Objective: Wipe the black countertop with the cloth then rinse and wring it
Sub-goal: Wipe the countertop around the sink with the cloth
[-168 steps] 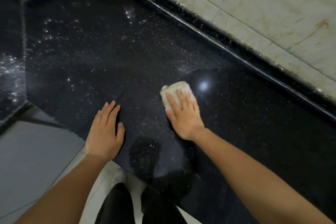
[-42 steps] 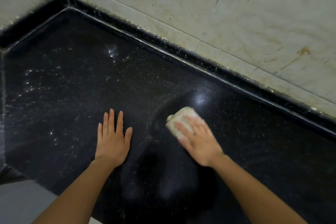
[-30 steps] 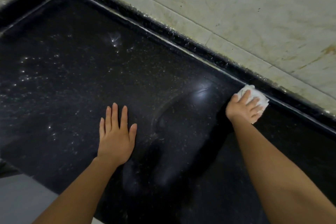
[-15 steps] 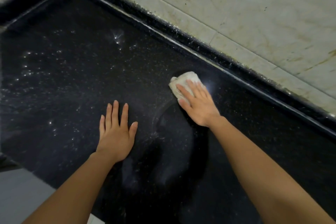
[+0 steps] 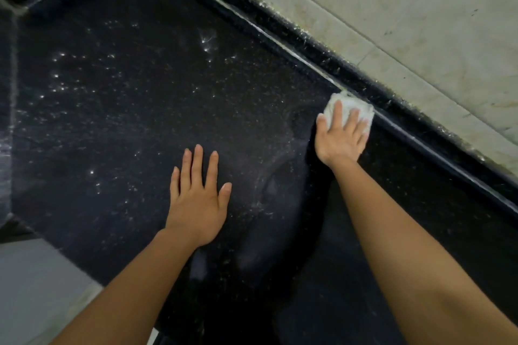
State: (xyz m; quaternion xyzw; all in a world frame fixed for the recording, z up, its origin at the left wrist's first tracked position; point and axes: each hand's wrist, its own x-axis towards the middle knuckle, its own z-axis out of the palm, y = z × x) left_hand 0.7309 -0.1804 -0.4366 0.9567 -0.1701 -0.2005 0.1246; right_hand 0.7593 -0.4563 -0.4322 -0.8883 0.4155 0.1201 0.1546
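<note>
R hand (image 5: 340,137), fingers spread flat & pressing, not clutching, has swept the cloth (image 5: 351,102) from mid-counter to the back edge, cloth under its fingertips against the black upstand (image 5: 350,70), L hand (image 5: 196,199) flat on countertop (image 5: 140,120) alongside, so wiping's ongoing, rinse/wring not yet.
</note>
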